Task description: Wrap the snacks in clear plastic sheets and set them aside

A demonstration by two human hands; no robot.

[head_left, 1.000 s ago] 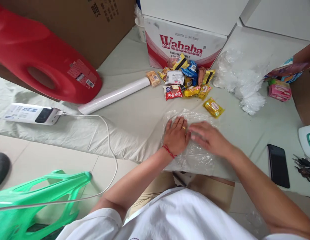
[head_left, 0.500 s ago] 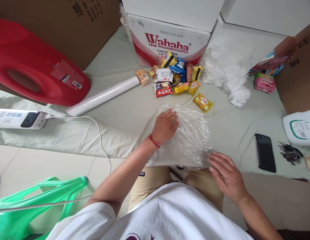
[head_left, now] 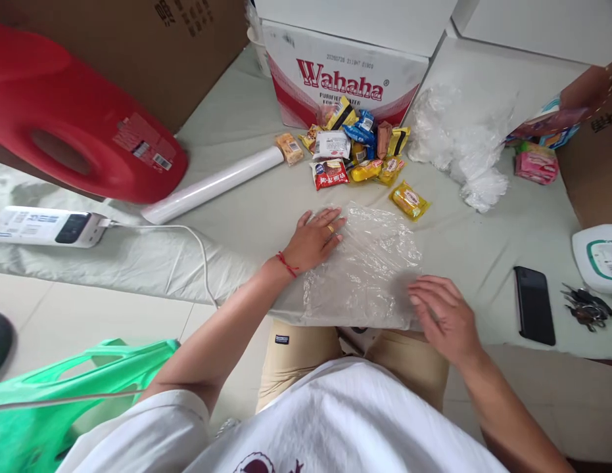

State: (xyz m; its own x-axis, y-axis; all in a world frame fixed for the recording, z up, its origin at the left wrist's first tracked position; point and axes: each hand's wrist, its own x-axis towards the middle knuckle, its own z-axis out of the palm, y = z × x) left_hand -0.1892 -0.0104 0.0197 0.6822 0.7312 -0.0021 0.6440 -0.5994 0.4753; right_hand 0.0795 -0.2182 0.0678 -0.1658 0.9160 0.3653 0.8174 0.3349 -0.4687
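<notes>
So the clear plastic (head_left: pixel 369 263) is lying pretty much flat at the near edge of the cloth-covered counter (head_left: pixel 463 243), crinkled all over (sheet or flattened bag, honestly can't tell). Main change: a second ago both hands were bunched together on top of it, and now they're apart. The left hand (head_left: pixel 313 242) has slid out to its left edge, palm down, fingers a bit spread, pressing rather than gripping as far as I can see. The right hand (head_left: pixel 446 318) has moved down by the lower right corner, loosely half open with fingers slightly bent and nothing visible in it. Can't tell if those fingertips are actually touching the plastic.

What that means for the work in hand: the middle of the plastic is uncovered, and it looks mostly spread out, though I'd say the wrinkles aren't gone.

The snacks haven't budged. One yellow packet (head_left: pixel 409 200) sits just past the upper right corner, and the pile of snack packs (head_left: pixel 332 144) is further back against the Wahaha box (head_left: pixel 345 72). White roll (head_left: pixel 217 184) is off to the left, phone (head_left: pixel 534 305) well over to the right.
</notes>
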